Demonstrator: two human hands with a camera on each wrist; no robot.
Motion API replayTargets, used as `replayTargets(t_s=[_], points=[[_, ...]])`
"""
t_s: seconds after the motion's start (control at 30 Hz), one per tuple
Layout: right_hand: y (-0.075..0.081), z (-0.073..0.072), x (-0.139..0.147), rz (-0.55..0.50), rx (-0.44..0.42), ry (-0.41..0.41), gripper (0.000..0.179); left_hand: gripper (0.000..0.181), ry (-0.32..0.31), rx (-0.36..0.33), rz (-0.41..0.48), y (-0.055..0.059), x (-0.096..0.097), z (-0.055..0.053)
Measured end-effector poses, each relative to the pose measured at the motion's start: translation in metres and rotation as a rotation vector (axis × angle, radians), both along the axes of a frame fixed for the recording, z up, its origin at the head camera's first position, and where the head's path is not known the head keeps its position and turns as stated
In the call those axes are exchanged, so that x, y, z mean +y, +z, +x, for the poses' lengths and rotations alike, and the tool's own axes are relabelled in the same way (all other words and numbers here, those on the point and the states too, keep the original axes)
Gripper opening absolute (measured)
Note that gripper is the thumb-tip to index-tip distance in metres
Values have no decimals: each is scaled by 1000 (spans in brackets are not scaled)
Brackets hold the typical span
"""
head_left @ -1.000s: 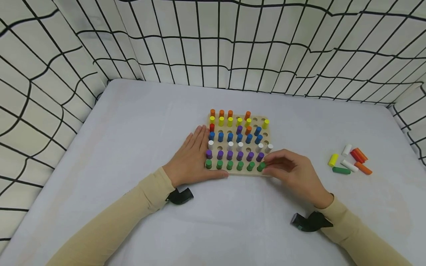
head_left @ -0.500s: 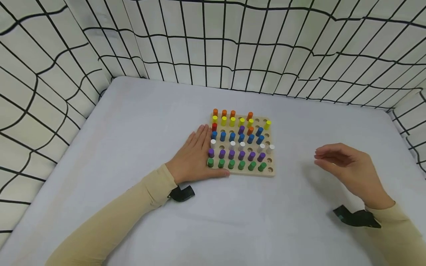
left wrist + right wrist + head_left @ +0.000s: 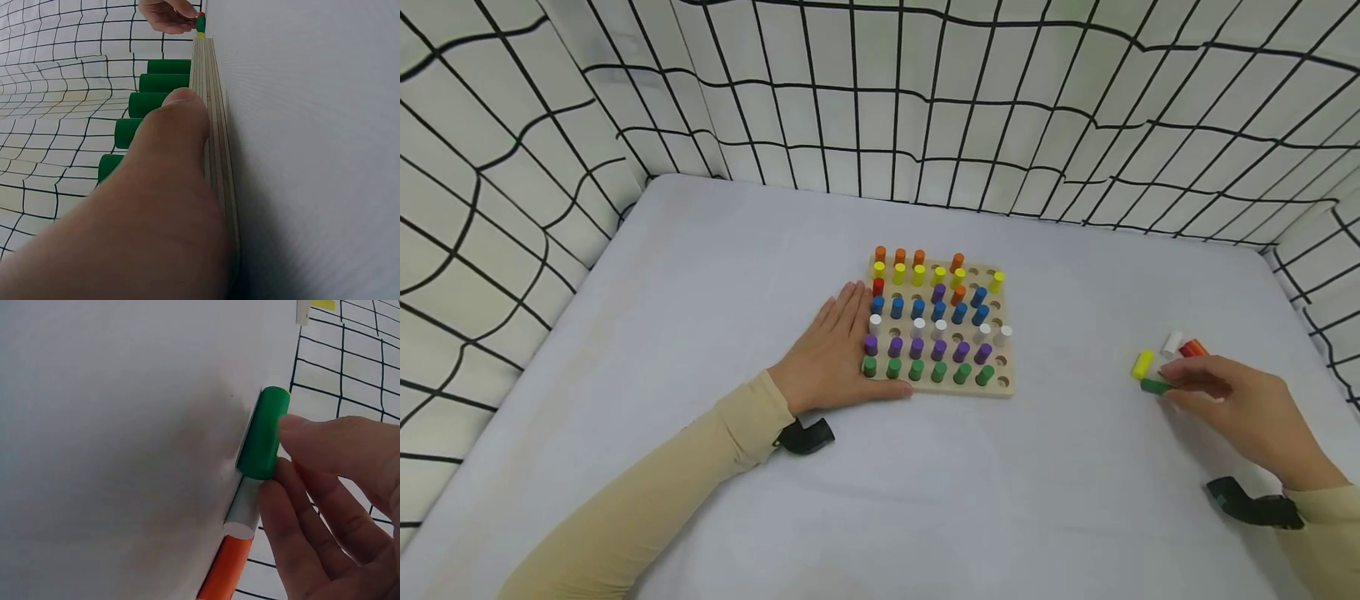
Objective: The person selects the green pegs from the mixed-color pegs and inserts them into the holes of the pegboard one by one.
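Note:
A wooden peg board (image 3: 955, 392) holds rows of coloured pegs, with green ones nearest the person. My left hand (image 3: 831, 358) lies flat at its left side, fingers extended; the thumb (image 3: 187, 112) rests along the near edge. To the right, my right hand (image 3: 1247, 408) is over a small group of loose pegs. Its thumb meets a lying green peg (image 3: 265, 432), while the other fingers are bent beside a white peg (image 3: 244, 509). A gap shows between thumb and index finger in the head view. The index fingertip is hidden in the right wrist view.
An orange peg (image 3: 226, 565) lies in line with the white one. A yellow peg (image 3: 1142, 364), another white peg (image 3: 1172, 343) and a red-orange pair (image 3: 1193, 348) lie close by. Black-wire mesh (image 3: 925, 108) borders the white table (image 3: 760, 250). Several board holes hold no peg.
My right hand has left the board's near right corner, moved right and come down at the loose pegs. The left hand stays against the board.

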State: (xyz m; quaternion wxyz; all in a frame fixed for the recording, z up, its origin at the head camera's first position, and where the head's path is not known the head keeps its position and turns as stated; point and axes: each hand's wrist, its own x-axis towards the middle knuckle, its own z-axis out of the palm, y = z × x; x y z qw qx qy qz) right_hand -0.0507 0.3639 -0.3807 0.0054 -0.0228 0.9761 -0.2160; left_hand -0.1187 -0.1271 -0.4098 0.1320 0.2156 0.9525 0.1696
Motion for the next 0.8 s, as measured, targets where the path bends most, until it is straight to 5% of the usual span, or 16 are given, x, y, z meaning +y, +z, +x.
replayTargets(t_s=[0.57,0.8], points=[[0,-4,-15,68,-40,193,39,137,6,-6,1,1,-1,1],[2,-2,-27,-8,21,294,42,137,2,-5,-1,2,-1,2]])
